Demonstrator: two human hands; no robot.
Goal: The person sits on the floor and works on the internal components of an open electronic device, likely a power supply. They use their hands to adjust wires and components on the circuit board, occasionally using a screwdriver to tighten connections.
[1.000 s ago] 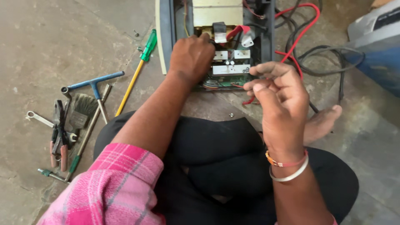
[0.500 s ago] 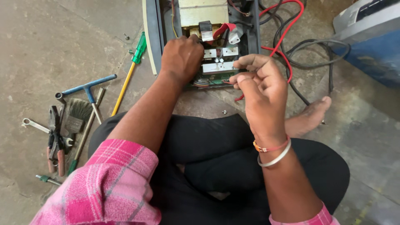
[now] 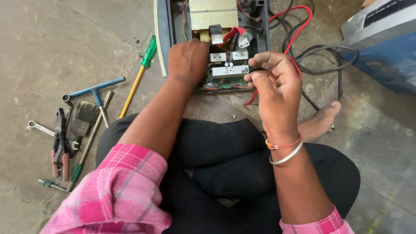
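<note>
Pinched right-hand grip (image 3: 273,82) holds a red wire (image 3: 289,56); left hand (image 3: 187,60) rests clenched on the circuit board (image 3: 225,80).

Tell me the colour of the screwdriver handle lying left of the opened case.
Green handle, yellow shaft, clearest in the head view.

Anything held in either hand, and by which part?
Right hand pinches the red wire mid-length. Left hand rests fisted on the circuit board; any hold is hidden.

an opened grey metal electrical unit (image 3: 162,39) lies flat on the concrete floor at the far centre, its lid off, showing a cream block-shaped transformer (image 3: 213,13) at the far end and a green circuit board (image 3: 225,78) at the near edge; a thin red wire (image 3: 299,26) loops out to its right.
</note>
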